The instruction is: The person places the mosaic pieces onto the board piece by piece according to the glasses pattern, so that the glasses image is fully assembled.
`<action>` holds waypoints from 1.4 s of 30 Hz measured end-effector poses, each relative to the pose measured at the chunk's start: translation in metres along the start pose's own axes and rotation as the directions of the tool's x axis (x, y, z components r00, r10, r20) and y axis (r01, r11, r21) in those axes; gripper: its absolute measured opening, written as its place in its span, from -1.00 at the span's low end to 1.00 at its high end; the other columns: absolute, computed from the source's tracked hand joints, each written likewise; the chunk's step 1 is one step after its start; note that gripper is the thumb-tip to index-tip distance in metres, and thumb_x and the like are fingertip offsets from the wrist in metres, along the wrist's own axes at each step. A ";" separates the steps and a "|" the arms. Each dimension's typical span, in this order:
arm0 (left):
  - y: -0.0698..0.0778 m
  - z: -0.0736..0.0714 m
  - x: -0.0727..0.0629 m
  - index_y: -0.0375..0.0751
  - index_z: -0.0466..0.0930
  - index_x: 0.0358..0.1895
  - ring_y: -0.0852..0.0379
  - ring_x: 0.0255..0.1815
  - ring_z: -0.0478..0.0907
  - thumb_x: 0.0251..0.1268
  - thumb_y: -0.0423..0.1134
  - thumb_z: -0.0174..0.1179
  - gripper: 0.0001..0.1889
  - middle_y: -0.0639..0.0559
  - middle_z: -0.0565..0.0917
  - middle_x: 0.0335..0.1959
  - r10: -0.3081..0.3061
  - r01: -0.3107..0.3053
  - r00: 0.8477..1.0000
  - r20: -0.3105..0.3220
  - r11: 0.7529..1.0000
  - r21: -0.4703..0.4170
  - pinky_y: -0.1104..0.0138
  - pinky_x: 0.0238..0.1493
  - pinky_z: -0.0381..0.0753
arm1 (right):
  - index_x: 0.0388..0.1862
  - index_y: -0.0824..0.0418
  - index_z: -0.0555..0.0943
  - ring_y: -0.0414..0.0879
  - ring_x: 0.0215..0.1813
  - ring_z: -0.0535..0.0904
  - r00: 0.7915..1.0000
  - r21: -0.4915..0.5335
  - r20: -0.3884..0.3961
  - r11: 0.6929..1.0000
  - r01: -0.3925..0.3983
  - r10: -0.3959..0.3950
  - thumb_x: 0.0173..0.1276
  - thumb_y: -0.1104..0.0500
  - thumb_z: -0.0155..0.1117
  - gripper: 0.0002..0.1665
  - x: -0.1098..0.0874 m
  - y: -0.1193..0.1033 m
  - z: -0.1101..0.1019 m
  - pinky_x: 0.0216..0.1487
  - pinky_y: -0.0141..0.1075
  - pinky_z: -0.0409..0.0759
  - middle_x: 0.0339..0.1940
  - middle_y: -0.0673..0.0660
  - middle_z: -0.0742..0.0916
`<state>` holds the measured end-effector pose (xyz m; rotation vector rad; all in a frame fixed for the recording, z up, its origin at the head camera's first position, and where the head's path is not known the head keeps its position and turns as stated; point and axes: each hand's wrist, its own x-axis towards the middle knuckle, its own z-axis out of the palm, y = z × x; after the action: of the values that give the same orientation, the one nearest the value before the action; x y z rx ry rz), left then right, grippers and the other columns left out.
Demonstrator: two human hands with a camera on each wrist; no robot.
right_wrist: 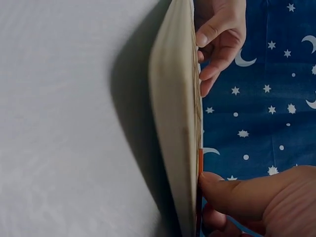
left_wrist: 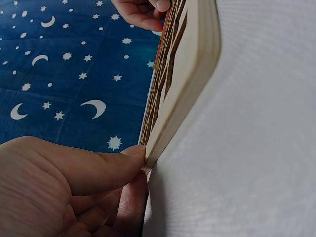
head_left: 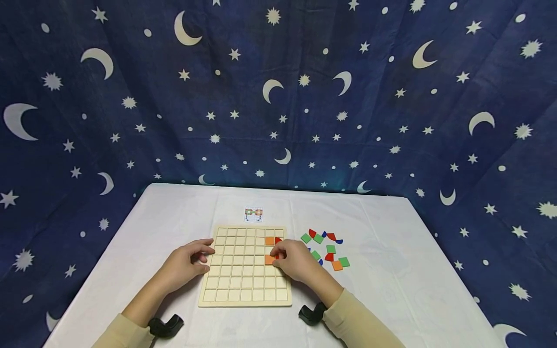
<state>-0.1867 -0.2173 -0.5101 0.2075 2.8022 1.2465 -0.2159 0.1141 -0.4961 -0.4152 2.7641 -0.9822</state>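
Note:
A pale wooden grid board (head_left: 235,281) lies on the table. My left hand (head_left: 180,266) rests at its left edge, thumb nearer me and fingers farther up; in the left wrist view the thumb (left_wrist: 106,170) touches the rim. My right hand (head_left: 296,258) is over the board's right side, thumb and index finger curled about a red piece (head_left: 276,257), mostly hidden. Beside it an orange square tile (head_left: 269,260) lies in the grid, its edge near my thumb. Farther up sit another orange tile (head_left: 270,240) and a red curved piece (head_left: 278,239).
A small printed card (head_left: 253,214) with a coloured pattern lies beyond the board. Loose green, red, blue and orange pieces (head_left: 331,249) are scattered right of the board, some behind my right hand. A dark blue star-and-moon cloth (head_left: 243,96) hangs behind the white table (head_left: 383,270).

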 end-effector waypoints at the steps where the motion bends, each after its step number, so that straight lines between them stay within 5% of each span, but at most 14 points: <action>1: 0.000 0.000 0.000 -0.08 0.79 0.11 0.16 -0.06 0.56 0.17 -0.41 0.52 -0.59 -0.03 0.58 0.54 -0.002 0.002 1.000 0.000 1.000 -0.002 0.32 0.07 0.52 | -0.16 0.01 0.80 -0.17 -0.34 0.51 1.000 -0.005 0.003 1.000 0.002 -0.002 0.38 0.19 0.54 -0.89 0.000 0.000 0.000 -0.30 -0.33 0.44 -0.49 -0.07 0.60; 9: -0.003 0.001 -0.001 -0.08 0.78 0.11 0.17 -0.08 0.57 0.17 -0.41 0.53 -0.59 -0.02 0.58 0.54 -0.009 0.009 1.000 0.005 1.000 -0.022 0.36 0.02 0.52 | -0.14 0.03 0.80 -0.20 -0.40 0.46 0.999 -0.008 -0.023 0.999 0.037 -0.037 0.36 0.21 0.56 -0.87 -0.004 0.006 -0.007 -0.36 -0.38 0.40 -0.50 -0.07 0.58; 25: -0.002 0.000 0.000 -0.07 0.78 0.11 0.17 -0.08 0.56 0.16 -0.40 0.52 -0.58 -0.04 0.57 0.55 -0.002 0.002 1.000 -0.001 1.000 -0.006 0.34 0.05 0.50 | -0.10 0.04 0.81 -0.10 -0.45 0.52 0.985 0.022 -0.116 0.991 -0.130 0.132 0.35 0.24 0.55 -0.81 -0.009 0.042 -0.045 -0.45 -0.30 0.49 -0.50 0.01 0.61; 33: -0.002 0.001 0.000 -0.05 0.78 0.12 0.20 -0.09 0.58 0.16 -0.40 0.52 -0.58 0.00 0.56 0.55 -0.011 0.011 1.000 0.001 1.000 -0.019 0.38 0.05 0.51 | -0.04 0.12 0.79 -0.08 -0.35 0.50 0.967 -0.002 -0.197 0.986 -0.167 0.163 0.33 0.25 0.57 -0.76 0.001 0.066 -0.064 -0.40 -0.32 0.48 -0.44 0.03 0.62; 42: -0.001 0.000 -0.001 -0.07 0.79 0.10 0.19 -0.10 0.57 0.15 -0.41 0.53 -0.59 -0.01 0.58 0.54 -0.008 0.008 1.000 -0.004 1.000 -0.030 0.36 0.03 0.52 | 0.06 0.14 0.78 -0.05 -0.39 0.48 0.954 -0.036 -0.205 0.973 -0.230 0.218 0.33 0.20 0.56 -0.68 0.017 0.082 -0.073 -0.42 -0.29 0.47 -0.45 0.06 0.61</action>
<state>-0.1860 -0.2177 -0.5110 0.1925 2.7830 1.2885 -0.2675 0.2122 -0.4937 -0.0069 2.9402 -0.9331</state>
